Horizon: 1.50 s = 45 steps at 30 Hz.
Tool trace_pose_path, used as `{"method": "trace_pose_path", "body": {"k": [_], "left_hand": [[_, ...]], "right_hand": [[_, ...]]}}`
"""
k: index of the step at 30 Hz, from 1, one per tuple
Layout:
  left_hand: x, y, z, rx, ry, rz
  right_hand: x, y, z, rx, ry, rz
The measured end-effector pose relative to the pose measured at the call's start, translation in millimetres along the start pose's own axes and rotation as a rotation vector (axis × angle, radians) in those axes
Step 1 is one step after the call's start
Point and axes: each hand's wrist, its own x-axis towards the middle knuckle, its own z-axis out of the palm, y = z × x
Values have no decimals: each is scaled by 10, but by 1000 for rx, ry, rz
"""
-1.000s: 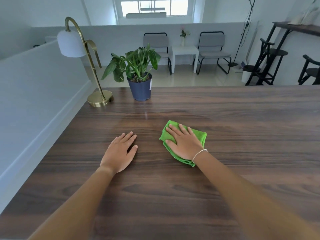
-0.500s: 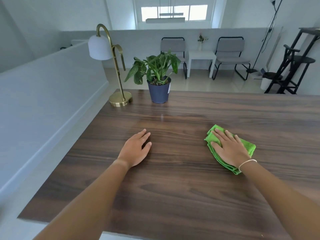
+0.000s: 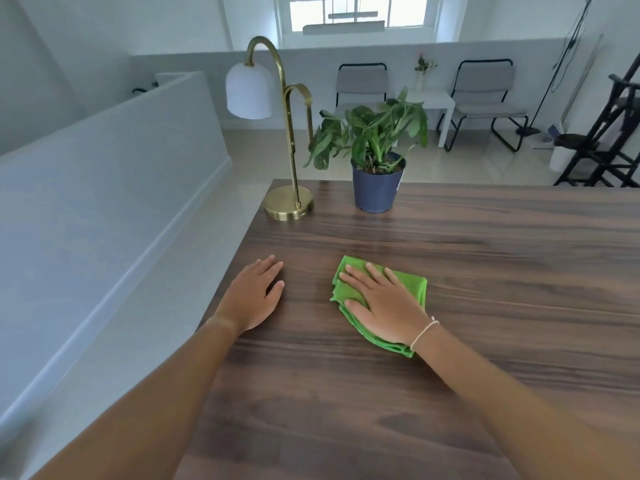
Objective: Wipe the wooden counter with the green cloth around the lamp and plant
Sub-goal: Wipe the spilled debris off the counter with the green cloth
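A folded green cloth (image 3: pixel 349 289) lies on the dark wooden counter (image 3: pixel 502 271), in front of the plant. My right hand (image 3: pixel 384 304) presses flat on top of it, fingers spread and pointing to the far left. My left hand (image 3: pixel 252 299) rests flat on the bare wood near the counter's left edge and holds nothing. A brass lamp (image 3: pixel 289 202) with a white shade stands at the far left corner. Just to its right is a leafy plant in a dark blue pot (image 3: pixel 377 185).
A white half wall (image 3: pixel 104 188) runs along the left, below the counter's edge. Beyond the far edge lie a tiled floor, two grey chairs (image 3: pixel 485 95), a small white table and black stools (image 3: pixel 609 133) at the right.
My right hand slid the cloth out to the right, then part of the way back toward my left hand. My left hand stayed put. The view has swung to the left.
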Motion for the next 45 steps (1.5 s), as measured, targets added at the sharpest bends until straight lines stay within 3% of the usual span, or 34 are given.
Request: {"method": "trace_pose_path", "body": {"k": [4, 11, 17, 22, 28, 32, 40, 45], "left_hand": [[-4, -130, 13, -2, 7, 5], [-110, -211, 5, 6, 23, 38], [-304, -377, -32, -54, 56, -1], [-523, -378, -46, -29, 61, -42], [-889, -198, 25, -9, 73, -101], [-1129, -98, 67, -22, 87, -137], [-1278, -67, 18, -120, 88, -142], [-1079, 80, -11, -109, 49, -43]], "right_hand": [[-219, 144, -5, 34, -8, -74], [426, 97, -81, 8, 3, 241], [423, -875, 104, 12, -19, -50], [-284, -743, 151, 8, -26, -252], [-518, -60, 15, 7, -17, 48], [-263, -285, 32, 11, -16, 169], [-619, -1138, 232, 8, -5, -183], [-1195, -657, 154, 35, 20, -88]]}}
